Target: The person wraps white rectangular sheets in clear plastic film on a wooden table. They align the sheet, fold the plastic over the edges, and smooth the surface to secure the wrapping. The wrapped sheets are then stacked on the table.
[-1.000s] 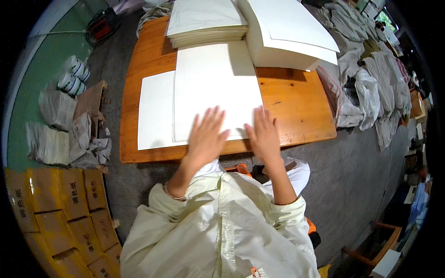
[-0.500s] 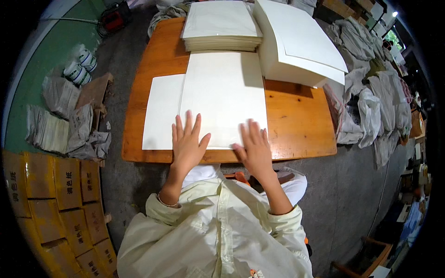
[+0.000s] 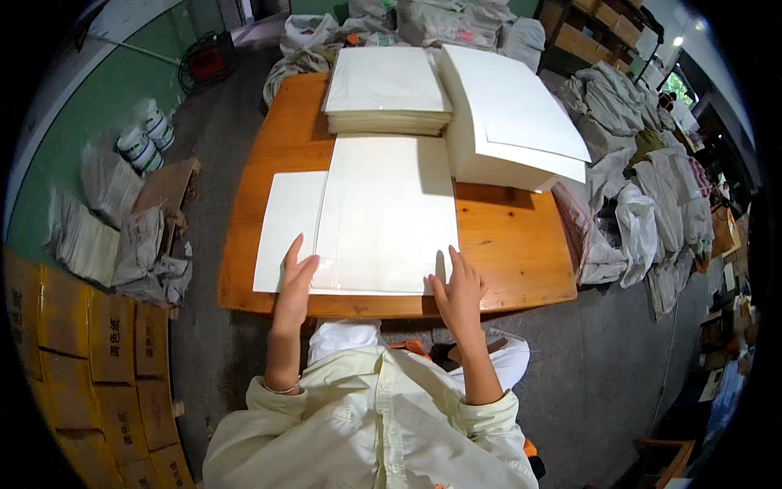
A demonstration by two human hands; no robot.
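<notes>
Head view: both hands' fingers (image 3: pixel 303 259) spread flat — seemingly gripping nothing — on the white sheet's (image 3: pixel 387 212) near corners.

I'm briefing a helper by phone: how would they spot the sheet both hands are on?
On the orange wooden table, look at the near edge, where the left hand and right hand rest. The clear-wrapped white sheet lies flat there, overlapping a plain white sheet; unlike the stacks behind, it is thin and glossy.

Single head-worn fisheye view, looked steeply down and forward over the person's own chest onto the desk (image 3: pixel 513 236). Close range; desk filled centre frame, floor and stacked boxes (image 3: pixel 90 359) bent around the rim.
</notes>
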